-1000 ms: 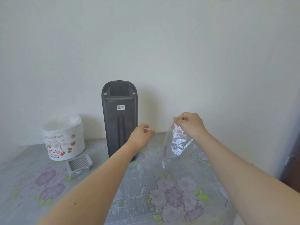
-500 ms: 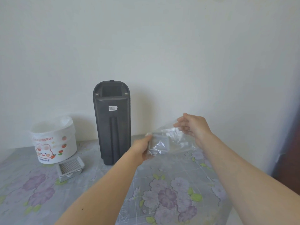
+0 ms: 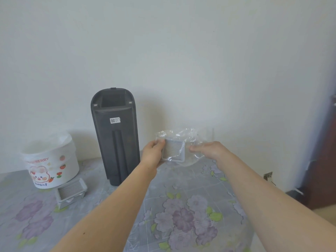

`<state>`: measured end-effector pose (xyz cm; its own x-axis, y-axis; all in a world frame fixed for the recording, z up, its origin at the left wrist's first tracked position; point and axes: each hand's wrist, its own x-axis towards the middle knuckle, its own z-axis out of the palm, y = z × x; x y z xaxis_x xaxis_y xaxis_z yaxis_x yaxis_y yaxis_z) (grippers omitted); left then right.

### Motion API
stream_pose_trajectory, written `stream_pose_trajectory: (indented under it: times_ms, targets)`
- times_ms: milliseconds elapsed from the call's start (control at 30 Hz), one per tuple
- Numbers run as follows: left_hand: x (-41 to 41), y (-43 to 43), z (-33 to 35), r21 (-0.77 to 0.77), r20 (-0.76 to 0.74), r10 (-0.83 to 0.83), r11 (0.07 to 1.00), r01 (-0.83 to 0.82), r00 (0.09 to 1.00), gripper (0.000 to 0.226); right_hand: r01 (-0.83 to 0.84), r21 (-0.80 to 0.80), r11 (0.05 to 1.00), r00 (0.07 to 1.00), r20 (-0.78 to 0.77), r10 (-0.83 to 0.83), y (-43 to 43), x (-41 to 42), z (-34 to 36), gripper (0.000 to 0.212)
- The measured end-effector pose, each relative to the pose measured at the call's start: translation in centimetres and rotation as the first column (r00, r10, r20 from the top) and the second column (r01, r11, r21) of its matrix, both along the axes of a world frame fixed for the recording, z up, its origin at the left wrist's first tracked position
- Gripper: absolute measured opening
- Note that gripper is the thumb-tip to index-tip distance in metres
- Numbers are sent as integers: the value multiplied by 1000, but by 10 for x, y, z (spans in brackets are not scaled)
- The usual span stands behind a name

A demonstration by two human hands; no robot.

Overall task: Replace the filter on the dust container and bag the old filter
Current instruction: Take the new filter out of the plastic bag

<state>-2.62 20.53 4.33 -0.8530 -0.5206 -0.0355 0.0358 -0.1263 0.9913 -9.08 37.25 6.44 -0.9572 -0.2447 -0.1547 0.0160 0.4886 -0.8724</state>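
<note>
Above the middle of the floral, purple-and-grey plastic-covered tabletop [image 3: 181,206], both hands hold a crinkled clear plastic bag [image 3: 189,140] with a small square grey pleated filter [image 3: 173,150] inside it. The left hand [image 3: 152,154] grips the filter's left edge through the bag, thumb on top. The right hand [image 3: 211,150] is at the bag's right side, fingers curled against the plastic; whether it pinches the film firmly cannot be told. The bagged filter is off the tabletop, just to the right of the tall dark grey plastic dust container [image 3: 116,139], which stands upright against the white wall [image 3: 181,51] with its top open. A second grey pleated filter in a pale frame [image 3: 71,192] lies on the tabletop to the left of the container, just in front of a white bin with a rabbit and strawberry print [image 3: 52,166], lined with a white bag.
</note>
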Motion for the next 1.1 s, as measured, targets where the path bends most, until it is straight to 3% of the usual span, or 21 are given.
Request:
stream_pose_trajectory:
  times_ms: [33,267,433,767,1100]
  targets:
    - [0,1,0,-7,2,-6,1000,6,1000,34,-9,-13,1000,1000,-11,9,-1,3,2,88]
    - [1,6,1,-14,14,-56,998,56,998,32,-2,-153,988,1000,12,4,-7,3,3,49]
    - [2,3,3,-4,28,-43,999,43,999,29,42,-197,980,999,29,-37,-13,-3,-1,62]
    - [0,4,-3,31,50,39,999,-41,998,33,129,-213,969,992,21,-127,-9,-11,-4,45]
    - [-4,1,-9,38,89,176,983,-180,980,11,268,-241,933,963,52,-263,3,-20,-4,35]
